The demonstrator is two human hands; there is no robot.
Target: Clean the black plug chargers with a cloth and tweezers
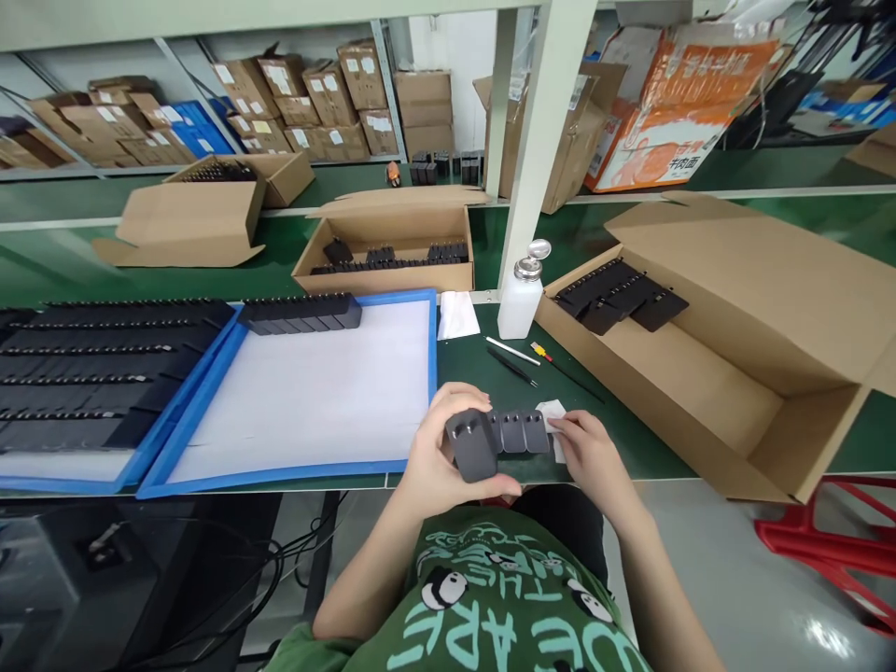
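In my left hand [448, 453] is a black rectangular device [473, 448] with rounded corners and small shiny round spots near its top. The fingers are wrapped round its sides, lifted above the bench edge. Just behind it, a short row of similar black devices [522, 433] stands on the green bench. My right hand [592, 457] is closed in a pinch at the right end of that row, on a white wipe [553, 411]. Part of the wipe is hidden by the fingers.
A blue-rimmed tray [315, 392] carries a row of black devices; a fuller tray [105, 373] lies left. Behind my hands are a white pump bottle [521, 299], tweezers [512, 367], a white stick [513, 351] and a cable [567, 371]. An open carton [728, 411] stands right.
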